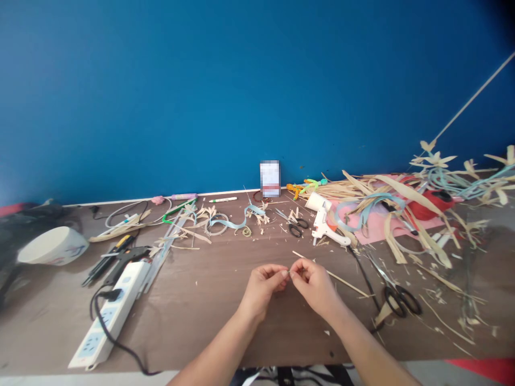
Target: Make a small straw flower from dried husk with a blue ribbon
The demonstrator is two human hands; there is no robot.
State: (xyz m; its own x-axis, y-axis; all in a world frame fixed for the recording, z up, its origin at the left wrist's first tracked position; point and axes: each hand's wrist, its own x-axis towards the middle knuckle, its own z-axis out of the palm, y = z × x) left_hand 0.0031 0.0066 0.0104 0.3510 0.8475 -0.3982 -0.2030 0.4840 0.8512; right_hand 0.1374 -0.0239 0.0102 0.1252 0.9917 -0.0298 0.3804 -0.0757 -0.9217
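Observation:
My left hand (263, 287) and my right hand (314, 281) meet over the middle of the brown table (201, 300), fingertips pinched together. Between them they hold something very small and thin that I cannot make out. A thin pale stick (341, 281) lies on the table just behind and to the right of my right hand. A white glue gun (324, 228) rests farther back, with small black scissors (298, 228) beside it.
A white power strip (110, 316) with a black cord lies at the left, a white bowl (52, 246) beyond it. Large black scissors (398, 297) lie at the right. Dried leaf strips (402, 214), a pink sheet and scraps crowd the back right. Blue wall behind.

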